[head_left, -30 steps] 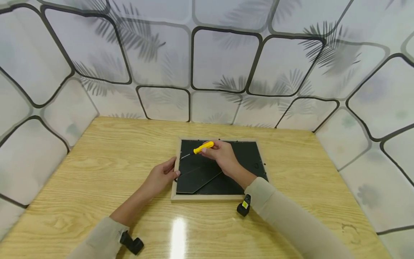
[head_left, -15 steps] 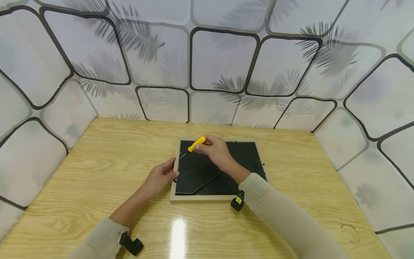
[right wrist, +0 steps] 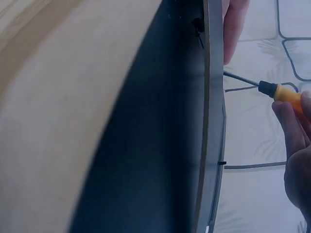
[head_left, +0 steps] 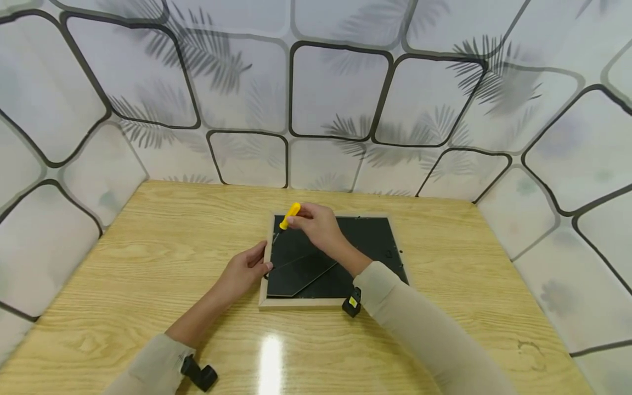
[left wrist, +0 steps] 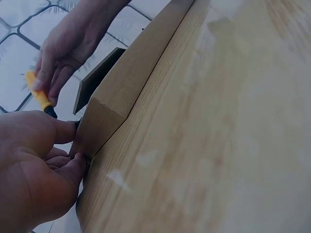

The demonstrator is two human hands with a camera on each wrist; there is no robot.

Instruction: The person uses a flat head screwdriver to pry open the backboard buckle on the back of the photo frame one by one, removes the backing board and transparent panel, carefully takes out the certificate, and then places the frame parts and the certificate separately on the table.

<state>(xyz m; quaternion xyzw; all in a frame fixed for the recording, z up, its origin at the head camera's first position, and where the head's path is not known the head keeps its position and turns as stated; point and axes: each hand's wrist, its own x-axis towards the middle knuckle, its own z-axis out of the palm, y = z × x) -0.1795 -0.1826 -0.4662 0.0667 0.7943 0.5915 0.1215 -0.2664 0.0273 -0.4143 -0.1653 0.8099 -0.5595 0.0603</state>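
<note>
A picture frame with a light wooden border lies face down on the table, its black backing board [head_left: 365,241] upward. My right hand [head_left: 318,227] pinches the yellow handle of a screwdriver [head_left: 290,215], whose thin shaft slants down to the backing near the left border. In the right wrist view the screwdriver [right wrist: 286,94] shows a black collar and metal shaft, its tip hidden behind the stand leg. My left hand [head_left: 246,270] grips the frame's left border, thumb on top; in the left wrist view its fingers curl against the frame's side [left wrist: 104,119].
A flat stand leg [head_left: 296,280] lies across the backing. Small dark tabs [head_left: 401,252] stick out along the frame's edges. The wooden table [head_left: 148,263] is bounded by patterned walls [head_left: 340,93] at the back and sides.
My right hand has moved left and slightly up, and the screwdriver has swung to a steeper angle with its tip staying near the left border. My left hand stays on the frame.
</note>
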